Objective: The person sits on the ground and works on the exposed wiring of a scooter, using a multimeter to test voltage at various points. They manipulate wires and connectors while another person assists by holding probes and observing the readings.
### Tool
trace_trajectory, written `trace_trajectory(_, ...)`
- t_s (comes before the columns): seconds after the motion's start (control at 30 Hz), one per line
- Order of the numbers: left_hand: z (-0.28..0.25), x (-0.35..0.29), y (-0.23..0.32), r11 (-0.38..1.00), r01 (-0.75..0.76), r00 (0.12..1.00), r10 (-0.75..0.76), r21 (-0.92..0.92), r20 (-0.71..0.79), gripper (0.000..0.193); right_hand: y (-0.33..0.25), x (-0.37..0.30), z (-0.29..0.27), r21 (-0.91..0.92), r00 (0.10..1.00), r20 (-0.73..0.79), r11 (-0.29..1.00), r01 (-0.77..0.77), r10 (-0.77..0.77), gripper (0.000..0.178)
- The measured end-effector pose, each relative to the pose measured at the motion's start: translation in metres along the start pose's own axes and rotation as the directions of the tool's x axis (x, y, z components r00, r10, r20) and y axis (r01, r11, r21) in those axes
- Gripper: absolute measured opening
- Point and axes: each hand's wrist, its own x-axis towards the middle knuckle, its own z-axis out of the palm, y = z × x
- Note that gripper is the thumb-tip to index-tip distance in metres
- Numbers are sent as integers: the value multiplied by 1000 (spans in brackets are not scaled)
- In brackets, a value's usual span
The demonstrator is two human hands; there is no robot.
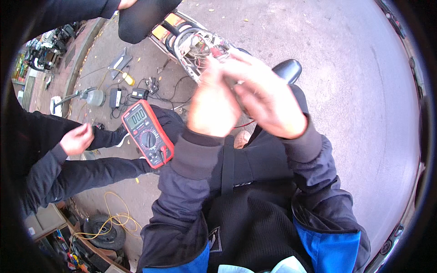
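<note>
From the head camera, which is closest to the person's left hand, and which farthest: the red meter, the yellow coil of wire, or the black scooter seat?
Measured from the left hand:
1. Red meter, just to its left, beside the sleeve.
2. Black scooter seat, up and to the left near the top edge.
3. Yellow coil of wire, lower left on the ground by a small tyre.

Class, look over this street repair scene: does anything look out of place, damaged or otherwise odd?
Yes. The scooter frame beyond both hands has its wiring exposed in a loose tangle. Chargers and cables lie scattered on the pavement, and a yellow wire sprawls over a tyre.
</note>
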Motion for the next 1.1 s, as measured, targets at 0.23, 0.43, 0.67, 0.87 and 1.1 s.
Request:
trace_trajectory(0.23,-5,-5,3,946,177,983,-184,272,1,51,6,-11,-1,381,864,111,782,-493,491,66)
trace_trajectory(0.43,-21,-2,1,957,182,974,-206,227,89,48,23,-21,9,576,796,106,615,-538,597,28)
trace_trajectory(0.67,-50,9,41,972,17,992,12,234,-125,39,33,-35,-42,529,745,-41,647,-550,666,31)
trace_trajectory(0.87,-53,9,63,978,-65,986,94,199,-140,39,32,-45,-76,533,748,-119,678,-507,653,36)
trace_trajectory(1.1,-43,9,55,997,-72,996,73,-13,56,50,-9,-38,-72,530,789,-47,685,-500,613,36)
